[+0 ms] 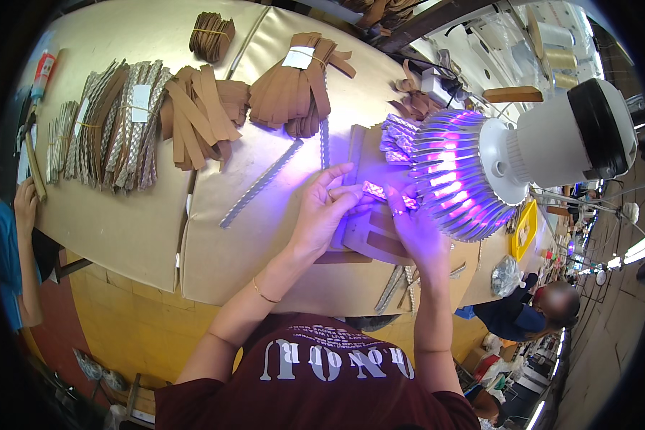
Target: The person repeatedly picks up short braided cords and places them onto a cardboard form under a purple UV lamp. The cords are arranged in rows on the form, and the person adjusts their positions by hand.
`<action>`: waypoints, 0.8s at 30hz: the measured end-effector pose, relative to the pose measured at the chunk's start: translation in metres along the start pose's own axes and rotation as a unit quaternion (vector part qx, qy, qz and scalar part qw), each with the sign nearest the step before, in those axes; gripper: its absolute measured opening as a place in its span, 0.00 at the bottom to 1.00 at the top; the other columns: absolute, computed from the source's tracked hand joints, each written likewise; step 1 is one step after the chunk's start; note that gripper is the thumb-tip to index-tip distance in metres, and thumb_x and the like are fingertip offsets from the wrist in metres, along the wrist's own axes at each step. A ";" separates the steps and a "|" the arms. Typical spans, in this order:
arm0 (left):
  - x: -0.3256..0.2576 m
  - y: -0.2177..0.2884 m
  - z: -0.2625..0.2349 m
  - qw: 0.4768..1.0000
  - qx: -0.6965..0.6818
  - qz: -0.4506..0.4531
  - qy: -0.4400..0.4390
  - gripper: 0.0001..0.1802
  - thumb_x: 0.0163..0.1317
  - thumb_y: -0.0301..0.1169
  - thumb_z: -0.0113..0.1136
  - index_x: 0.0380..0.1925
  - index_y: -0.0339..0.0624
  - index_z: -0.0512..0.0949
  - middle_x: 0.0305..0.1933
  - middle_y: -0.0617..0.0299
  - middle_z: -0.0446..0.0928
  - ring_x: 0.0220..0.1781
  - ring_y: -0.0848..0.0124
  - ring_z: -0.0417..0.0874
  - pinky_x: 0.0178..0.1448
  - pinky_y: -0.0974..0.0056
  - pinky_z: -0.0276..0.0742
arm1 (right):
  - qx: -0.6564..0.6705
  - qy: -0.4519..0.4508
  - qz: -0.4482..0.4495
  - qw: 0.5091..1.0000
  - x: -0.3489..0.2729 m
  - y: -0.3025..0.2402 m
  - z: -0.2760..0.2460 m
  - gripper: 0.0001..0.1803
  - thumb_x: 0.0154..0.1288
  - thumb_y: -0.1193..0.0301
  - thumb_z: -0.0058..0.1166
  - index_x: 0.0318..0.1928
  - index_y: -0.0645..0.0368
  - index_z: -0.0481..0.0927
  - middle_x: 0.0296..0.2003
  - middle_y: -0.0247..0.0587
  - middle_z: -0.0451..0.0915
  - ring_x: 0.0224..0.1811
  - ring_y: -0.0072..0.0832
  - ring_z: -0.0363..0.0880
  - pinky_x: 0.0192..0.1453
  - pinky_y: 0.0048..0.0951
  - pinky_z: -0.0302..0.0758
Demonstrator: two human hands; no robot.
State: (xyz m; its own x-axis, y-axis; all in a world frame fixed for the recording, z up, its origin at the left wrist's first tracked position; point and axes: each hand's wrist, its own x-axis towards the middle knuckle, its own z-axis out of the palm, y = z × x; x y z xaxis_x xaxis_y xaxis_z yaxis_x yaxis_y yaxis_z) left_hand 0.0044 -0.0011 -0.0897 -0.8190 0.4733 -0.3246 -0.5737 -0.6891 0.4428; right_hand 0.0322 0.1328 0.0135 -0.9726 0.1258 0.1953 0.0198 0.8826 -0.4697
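Observation:
A short braided strap (375,189), tinted pink by the lamp, stretches between my two hands. My left hand (324,209) pinches its left end between thumb and fingertips. My right hand (417,228) closes on its right part, partly hidden by the lamp. Both hands are over flat brown pieces (380,235) on the gold-coloured table. Just right of them is a lamp (460,172) with a finned head glowing purple. A stack of braided strips (398,137) shows beside the lamp's fins. One loose braided strip (261,183) lies left of my left hand.
Bundled brown strips (290,86) and tied braided strips (132,136) cover the far left of the table. Loose strip ends (390,290) lie near the front edge. A person's arm (26,222) is at the far left, another person (534,312) at the right, near a yellow tray (524,231).

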 end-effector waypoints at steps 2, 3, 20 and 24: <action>-0.001 0.001 0.000 1.000 -0.010 -0.010 0.001 0.28 0.65 0.19 0.57 0.63 0.31 0.61 0.46 0.48 0.83 0.45 0.66 0.86 0.52 0.62 0.84 | -0.009 -0.002 0.002 1.000 0.000 -0.001 -0.001 0.13 0.63 0.65 0.66 0.35 0.59 0.77 0.27 0.34 0.78 0.28 0.28 0.75 0.35 0.32 0.72; -0.001 0.001 0.001 1.000 -0.008 -0.006 -0.001 0.28 0.65 0.19 0.58 0.63 0.31 0.61 0.46 0.48 0.83 0.45 0.67 0.86 0.52 0.62 0.83 | -0.013 -0.002 0.003 1.000 0.000 -0.002 -0.001 0.13 0.63 0.65 0.66 0.35 0.59 0.78 0.28 0.34 0.78 0.28 0.28 0.75 0.35 0.32 0.72; 0.001 0.001 0.005 0.999 0.034 0.024 -0.002 0.29 0.63 0.15 0.58 0.63 0.34 0.62 0.46 0.47 0.82 0.47 0.67 0.85 0.54 0.64 0.84 | 0.176 0.025 0.171 0.969 0.001 0.010 0.002 0.11 0.66 0.66 0.64 0.37 0.61 0.80 0.31 0.30 0.79 0.31 0.21 0.75 0.37 0.29 0.73; 0.002 0.002 0.004 0.999 0.037 0.016 -0.003 0.28 0.63 0.16 0.58 0.63 0.34 0.62 0.46 0.47 0.82 0.47 0.67 0.85 0.54 0.65 0.83 | 0.187 0.002 0.185 0.965 0.001 0.018 0.000 0.11 0.66 0.65 0.63 0.39 0.62 0.82 0.32 0.31 0.80 0.33 0.20 0.76 0.38 0.27 0.74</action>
State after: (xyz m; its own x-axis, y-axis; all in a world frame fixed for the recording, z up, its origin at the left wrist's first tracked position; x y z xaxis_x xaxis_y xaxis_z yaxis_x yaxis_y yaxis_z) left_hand 0.0013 0.0003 -0.0861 -0.8363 0.4560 -0.3044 -0.5473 -0.6615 0.5128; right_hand 0.0321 0.1488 0.0053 -0.9145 0.4024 -0.0423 0.2792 0.5521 -0.7856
